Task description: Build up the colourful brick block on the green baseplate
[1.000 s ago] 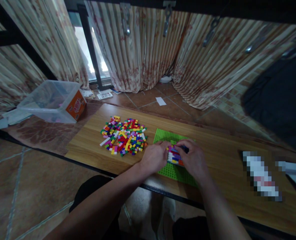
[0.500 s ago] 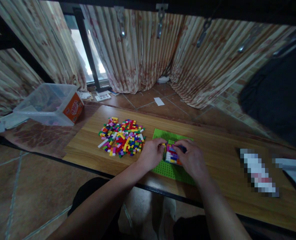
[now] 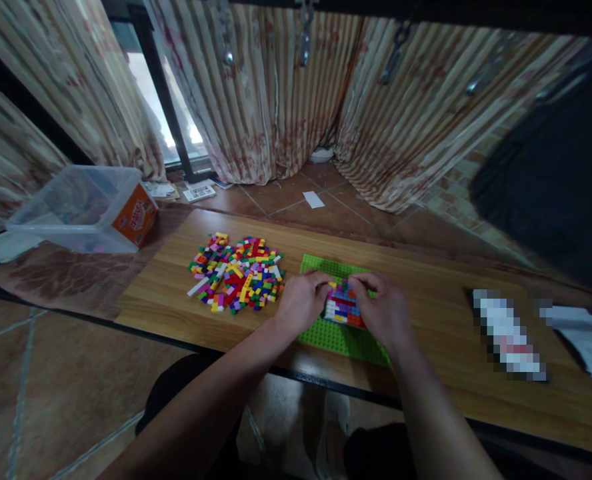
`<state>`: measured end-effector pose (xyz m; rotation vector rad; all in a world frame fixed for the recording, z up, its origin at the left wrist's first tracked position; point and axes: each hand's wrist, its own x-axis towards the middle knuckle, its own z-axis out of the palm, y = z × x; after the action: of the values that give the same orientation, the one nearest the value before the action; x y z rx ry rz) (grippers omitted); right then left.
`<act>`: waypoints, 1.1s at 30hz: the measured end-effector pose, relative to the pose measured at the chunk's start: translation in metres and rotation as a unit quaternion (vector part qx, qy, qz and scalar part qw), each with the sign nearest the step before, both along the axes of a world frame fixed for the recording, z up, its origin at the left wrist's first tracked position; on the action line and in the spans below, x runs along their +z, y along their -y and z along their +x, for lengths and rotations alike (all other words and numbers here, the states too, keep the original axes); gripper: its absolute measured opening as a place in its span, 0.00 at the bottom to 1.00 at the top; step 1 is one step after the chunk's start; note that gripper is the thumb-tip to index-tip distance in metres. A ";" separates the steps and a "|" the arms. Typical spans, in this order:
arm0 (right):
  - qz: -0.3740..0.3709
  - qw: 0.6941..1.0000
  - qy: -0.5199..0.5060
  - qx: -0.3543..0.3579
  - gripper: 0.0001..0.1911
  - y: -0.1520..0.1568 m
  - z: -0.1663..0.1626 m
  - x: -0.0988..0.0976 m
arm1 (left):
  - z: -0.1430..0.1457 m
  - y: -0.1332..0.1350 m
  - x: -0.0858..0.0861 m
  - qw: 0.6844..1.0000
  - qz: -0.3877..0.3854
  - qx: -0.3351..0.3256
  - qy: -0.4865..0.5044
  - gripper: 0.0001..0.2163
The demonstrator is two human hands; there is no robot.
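Note:
A green studded baseplate (image 3: 343, 339) lies on the wooden table (image 3: 441, 327) in front of me. On it stands a small block of stacked bricks (image 3: 343, 308) in white, red, blue and pink rows. My left hand (image 3: 302, 301) curls against the block's left side, fingers closed on its top corner. My right hand (image 3: 383, 312) closes on the block's right side and top. A small yellow brick shows between the fingertips of both hands at the top. A pile of loose bricks (image 3: 236, 272) in many colours lies just left of the baseplate.
A clear plastic tub (image 3: 79, 208) with an orange label stands at the far left on a brown mat. A blurred-out object (image 3: 509, 335) and white paper (image 3: 583, 332) lie at the right. Striped curtains hang behind; a dark shape (image 3: 551, 180) fills the right.
Both hands stay on the brick block; their fingertips have shifted up to its top edge. The camera has drifted, so everything sits slightly lower-left in view.

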<state>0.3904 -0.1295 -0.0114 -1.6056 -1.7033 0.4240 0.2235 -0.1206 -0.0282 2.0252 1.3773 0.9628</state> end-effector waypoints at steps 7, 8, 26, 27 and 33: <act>-0.001 1.000 0.002 0.011 0.15 -0.002 -0.002 -0.004 | 0.003 -0.002 -0.001 1.000 -0.011 0.006 0.002 0.07; -0.005 1.000 0.001 0.011 0.15 -0.002 -0.003 -0.004 | 0.003 -0.002 -0.002 1.000 -0.014 0.007 0.001 0.08; -0.013 1.000 0.026 0.002 0.16 -0.011 -0.009 -0.014 | 0.013 0.003 -0.003 0.999 -0.029 0.043 -0.003 0.05; -0.014 1.000 0.026 0.001 0.16 -0.011 -0.009 -0.015 | 0.013 0.004 -0.003 0.999 -0.030 0.045 -0.005 0.05; -0.015 1.000 0.014 -0.004 0.16 -0.013 -0.007 -0.018 | 0.014 0.004 -0.003 0.998 -0.036 0.047 0.005 0.05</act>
<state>0.3830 -0.1163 -0.0298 -1.6464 -1.7189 0.4278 0.2376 -0.1247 -0.0310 1.9160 1.4918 0.9474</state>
